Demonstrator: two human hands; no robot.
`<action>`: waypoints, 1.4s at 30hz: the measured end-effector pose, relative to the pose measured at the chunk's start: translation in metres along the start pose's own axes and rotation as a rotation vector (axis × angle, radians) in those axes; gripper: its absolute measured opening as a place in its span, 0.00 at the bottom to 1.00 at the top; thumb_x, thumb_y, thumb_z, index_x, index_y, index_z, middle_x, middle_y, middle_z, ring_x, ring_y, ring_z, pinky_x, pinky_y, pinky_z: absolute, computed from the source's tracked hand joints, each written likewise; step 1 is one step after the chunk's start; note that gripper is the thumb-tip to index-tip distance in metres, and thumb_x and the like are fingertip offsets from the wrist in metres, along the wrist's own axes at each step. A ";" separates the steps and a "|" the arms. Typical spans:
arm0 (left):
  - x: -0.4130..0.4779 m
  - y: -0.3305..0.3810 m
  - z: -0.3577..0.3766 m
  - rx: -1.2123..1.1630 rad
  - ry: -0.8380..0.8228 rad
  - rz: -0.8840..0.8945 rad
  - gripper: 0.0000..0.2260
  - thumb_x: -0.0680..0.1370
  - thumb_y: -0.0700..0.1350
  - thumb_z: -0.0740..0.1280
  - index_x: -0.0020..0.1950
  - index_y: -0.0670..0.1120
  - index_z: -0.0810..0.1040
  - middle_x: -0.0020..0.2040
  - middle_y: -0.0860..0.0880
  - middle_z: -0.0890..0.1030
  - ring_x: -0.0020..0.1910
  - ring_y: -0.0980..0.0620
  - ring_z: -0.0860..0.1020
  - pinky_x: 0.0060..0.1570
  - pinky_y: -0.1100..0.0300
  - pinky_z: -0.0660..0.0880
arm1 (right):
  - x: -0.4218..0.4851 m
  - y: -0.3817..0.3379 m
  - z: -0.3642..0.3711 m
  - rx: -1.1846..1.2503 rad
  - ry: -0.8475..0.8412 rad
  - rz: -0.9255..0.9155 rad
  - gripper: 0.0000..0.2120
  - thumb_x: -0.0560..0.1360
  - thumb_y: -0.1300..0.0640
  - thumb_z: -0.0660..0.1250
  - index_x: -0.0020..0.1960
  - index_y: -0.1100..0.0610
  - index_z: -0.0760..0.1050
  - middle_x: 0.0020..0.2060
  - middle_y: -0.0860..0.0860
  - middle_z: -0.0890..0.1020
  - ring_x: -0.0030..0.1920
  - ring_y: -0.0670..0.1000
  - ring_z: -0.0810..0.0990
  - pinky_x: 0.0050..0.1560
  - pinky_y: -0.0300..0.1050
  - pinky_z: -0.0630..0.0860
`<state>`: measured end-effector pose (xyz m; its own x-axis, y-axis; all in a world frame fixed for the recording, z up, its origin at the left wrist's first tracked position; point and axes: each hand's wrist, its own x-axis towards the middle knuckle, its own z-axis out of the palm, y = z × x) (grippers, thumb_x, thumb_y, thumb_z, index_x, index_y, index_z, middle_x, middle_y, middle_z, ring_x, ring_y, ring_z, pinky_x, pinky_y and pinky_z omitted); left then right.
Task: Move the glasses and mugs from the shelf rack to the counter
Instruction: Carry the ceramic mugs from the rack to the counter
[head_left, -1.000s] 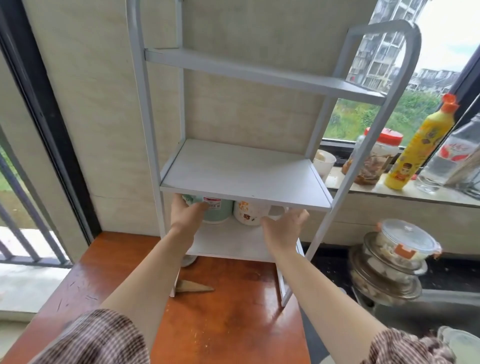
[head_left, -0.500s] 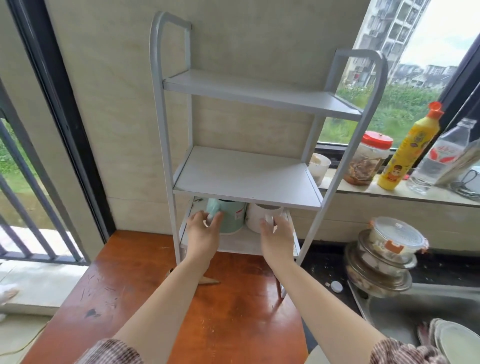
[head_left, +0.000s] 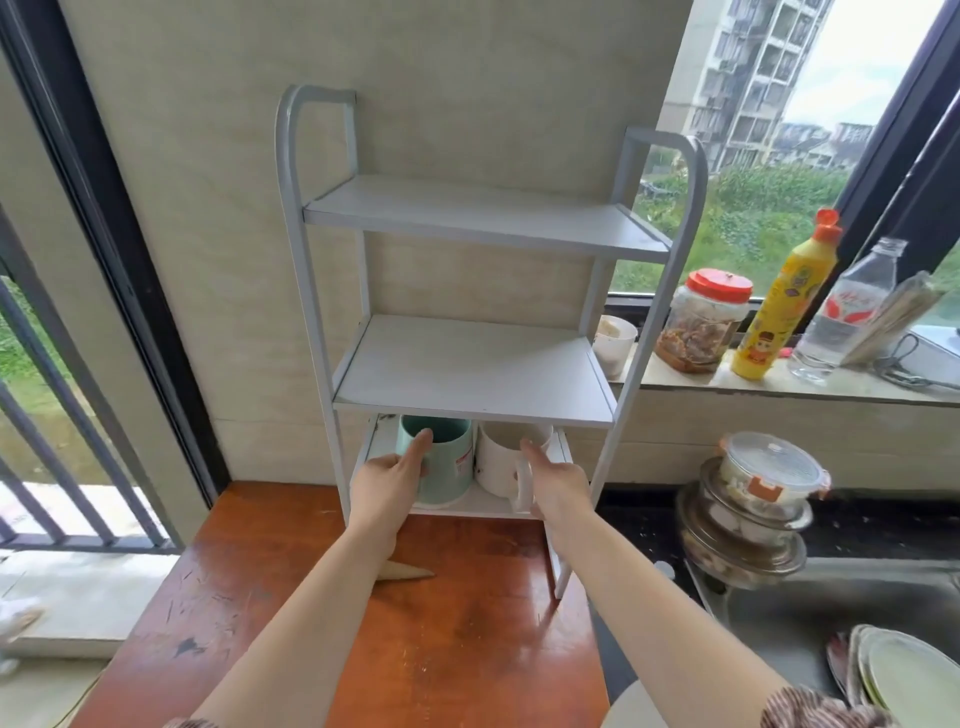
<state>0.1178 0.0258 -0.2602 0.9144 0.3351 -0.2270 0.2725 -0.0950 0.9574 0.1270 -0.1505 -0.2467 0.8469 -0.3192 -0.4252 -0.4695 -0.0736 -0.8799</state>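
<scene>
Hands (head_left: 387, 486) (head_left: 558, 486) grasp mugs (head_left: 449, 467) (head_left: 501, 467) at shelf edge (head_left: 467, 506).

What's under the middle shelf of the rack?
A green mug and a white mug stand side by side, a hand at each. The shelf hides the space behind them.

text: none legible | green mug (head_left: 447, 465) label blurred | yellow bottle (head_left: 779, 312), water bottle (head_left: 847, 312) prints unreadable
</scene>
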 end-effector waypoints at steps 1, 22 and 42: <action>0.001 0.003 0.000 0.001 0.001 -0.026 0.22 0.72 0.65 0.65 0.37 0.45 0.76 0.37 0.50 0.76 0.39 0.48 0.74 0.40 0.54 0.70 | 0.001 -0.003 -0.001 0.010 -0.016 0.022 0.18 0.73 0.41 0.66 0.49 0.57 0.73 0.42 0.51 0.78 0.45 0.53 0.78 0.44 0.45 0.76; -0.068 -0.024 -0.006 -0.285 -0.030 -0.182 0.17 0.67 0.57 0.75 0.46 0.48 0.78 0.49 0.46 0.81 0.47 0.44 0.81 0.39 0.50 0.81 | -0.047 0.051 -0.067 0.438 -0.174 0.107 0.13 0.70 0.55 0.72 0.52 0.59 0.79 0.51 0.56 0.81 0.49 0.54 0.81 0.55 0.55 0.79; -0.270 -0.044 0.171 -0.111 -0.572 -0.138 0.23 0.68 0.53 0.71 0.60 0.46 0.74 0.56 0.43 0.80 0.51 0.43 0.81 0.45 0.48 0.80 | -0.156 0.170 -0.361 0.579 -0.107 0.037 0.04 0.69 0.55 0.71 0.36 0.51 0.83 0.47 0.51 0.81 0.51 0.55 0.78 0.48 0.49 0.72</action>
<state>-0.0900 -0.2209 -0.2715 0.8972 -0.2236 -0.3807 0.3952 0.0222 0.9183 -0.1751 -0.4541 -0.2534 0.8672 -0.2120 -0.4506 -0.3125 0.4729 -0.8238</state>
